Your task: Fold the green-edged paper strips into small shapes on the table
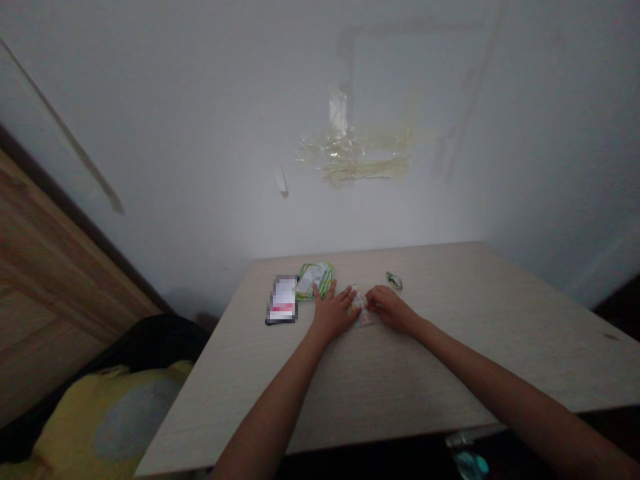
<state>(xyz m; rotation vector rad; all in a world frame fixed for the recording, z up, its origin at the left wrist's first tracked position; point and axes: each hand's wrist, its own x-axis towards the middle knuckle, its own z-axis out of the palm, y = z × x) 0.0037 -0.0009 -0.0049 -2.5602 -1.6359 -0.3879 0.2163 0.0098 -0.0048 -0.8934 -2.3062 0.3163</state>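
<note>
On the light wooden table lies a small strip of printed paper (363, 319) with coloured markings, between my two hands. My left hand (334, 313) rests flat with fingers spread, its right-side fingers over the paper's left edge. The other fingertips of that hand reach the lower edge of a green and white printed packet (314, 275). My right hand (393, 308) has its fingers curled together in a pinch at the paper's right edge; the fingertips are partly hidden. A small folded green piece (394, 280) lies just beyond my right hand.
A dark-edged phone-like object (283, 300) with a blurred face lies left of the packet. The table (450, 280) meets a wall (200, 167) with tape remnants (350, 153). A yellow and grey plush-like item (115, 413) sits below left, and a turquoise-capped object (470, 463) below the front edge.
</note>
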